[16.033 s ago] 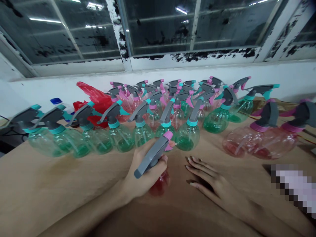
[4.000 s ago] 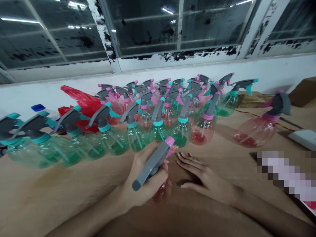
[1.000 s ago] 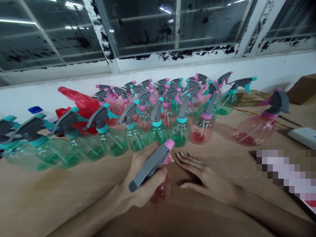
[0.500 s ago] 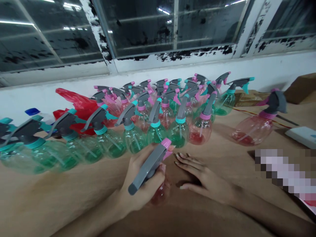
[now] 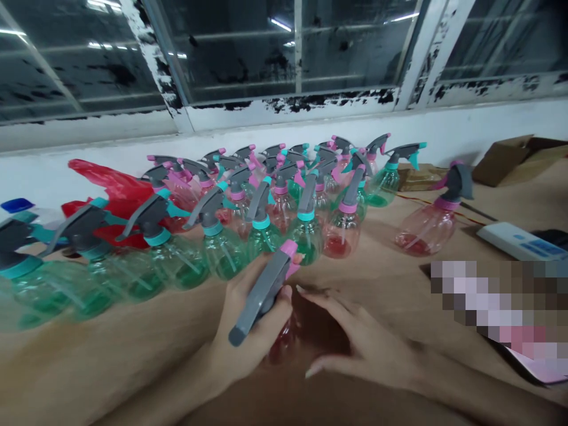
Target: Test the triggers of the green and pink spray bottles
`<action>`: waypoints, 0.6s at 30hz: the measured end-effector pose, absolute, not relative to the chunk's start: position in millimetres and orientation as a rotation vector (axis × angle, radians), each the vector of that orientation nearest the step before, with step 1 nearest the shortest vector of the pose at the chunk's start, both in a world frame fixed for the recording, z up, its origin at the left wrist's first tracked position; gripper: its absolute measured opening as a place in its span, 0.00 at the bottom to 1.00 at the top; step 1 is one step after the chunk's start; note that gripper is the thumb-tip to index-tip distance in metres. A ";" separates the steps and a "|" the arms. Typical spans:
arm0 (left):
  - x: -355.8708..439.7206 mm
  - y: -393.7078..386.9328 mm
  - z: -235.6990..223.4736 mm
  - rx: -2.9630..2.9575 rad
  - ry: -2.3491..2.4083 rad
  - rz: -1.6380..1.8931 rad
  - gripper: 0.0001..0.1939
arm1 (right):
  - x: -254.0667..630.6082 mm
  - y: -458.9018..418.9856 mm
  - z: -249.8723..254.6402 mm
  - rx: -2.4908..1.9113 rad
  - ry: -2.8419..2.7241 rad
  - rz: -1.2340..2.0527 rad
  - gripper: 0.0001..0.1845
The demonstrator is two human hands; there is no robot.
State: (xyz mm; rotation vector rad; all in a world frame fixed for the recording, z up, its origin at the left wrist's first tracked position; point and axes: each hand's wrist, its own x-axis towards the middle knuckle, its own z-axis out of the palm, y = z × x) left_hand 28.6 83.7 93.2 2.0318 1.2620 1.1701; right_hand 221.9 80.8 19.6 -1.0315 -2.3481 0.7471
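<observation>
My left hand (image 5: pixel 242 331) is wrapped round the neck of a pink spray bottle (image 5: pixel 280 343) with a grey trigger head (image 5: pixel 261 293) and a pink nozzle, which stands on the brown table (image 5: pixel 110 355). My right hand (image 5: pixel 355 343) has its fingers apart and curved, its fingertips close beside the bottle's body; it holds nothing. Just behind both hands runs a row of green spray bottles (image 5: pixel 222 254) with teal collars.
Several more pink and green spray bottles (image 5: pixel 284 177) crowd the back by the white wall. One pink bottle (image 5: pixel 426 219) stands apart on the right. A red plastic bag (image 5: pixel 110 189), a white device (image 5: pixel 519 239) and a cardboard box (image 5: pixel 510 157) lie around.
My right hand has lifted off the table and curled in towards the bottle. The view has swung to the right. My left hand keeps its grip.
</observation>
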 end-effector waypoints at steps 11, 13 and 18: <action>124.7 121.9 78.7 1.872 0.798 1.073 0.19 | 254.7 70.9 43.1 -1.333 -2.077 0.298 0.30; 135.0 127.5 82.2 1.840 0.718 0.974 0.26 | 267.6 72.2 45.7 -1.396 -2.085 0.251 0.26; 134.5 137.0 81.8 1.997 0.745 0.877 0.40 | 307.1 87.6 49.6 -1.429 -2.144 0.020 0.23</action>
